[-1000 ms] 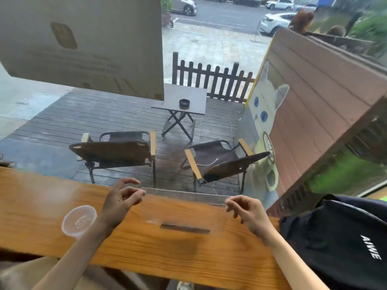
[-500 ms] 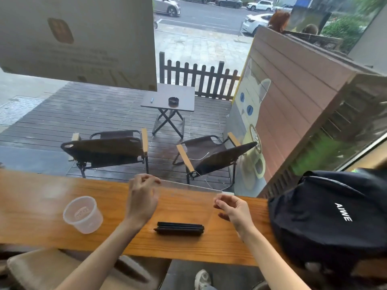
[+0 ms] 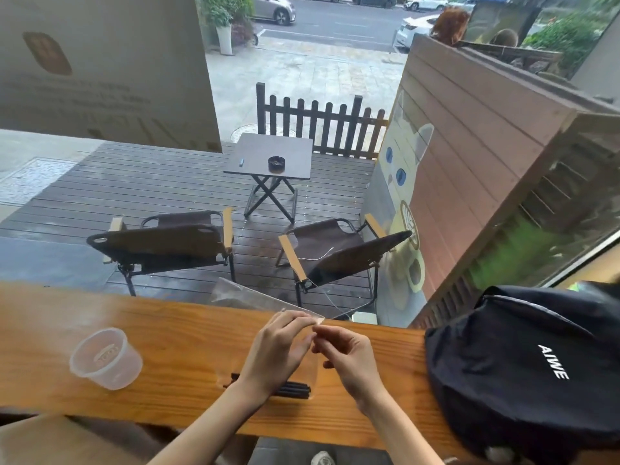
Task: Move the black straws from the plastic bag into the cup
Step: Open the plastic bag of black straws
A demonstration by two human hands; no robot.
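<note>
A clear plastic bag [image 3: 241, 297] stands up from the wooden counter [image 3: 174, 344], its top edge slanting down to the right. My left hand [image 3: 276, 352] and my right hand [image 3: 349, 359] meet at its right top corner, both pinching the film. A bundle of black straws [image 3: 295, 389] lies flat at the bottom of the bag, partly hidden behind my left wrist. The clear plastic cup [image 3: 105, 357] stands upright and empty on the counter, well to the left of both hands.
A black backpack [image 3: 523, 367] with white lettering fills the counter's right end, close to my right arm. A window rises just behind the counter's far edge; beyond it are two chairs and a small table. The counter's near edge runs under my forearms.
My hands, earlier apart along the bag's top edge, have come together at its right corner. The bag's top edge now slants. The camera view has tilted down and shifted.
</note>
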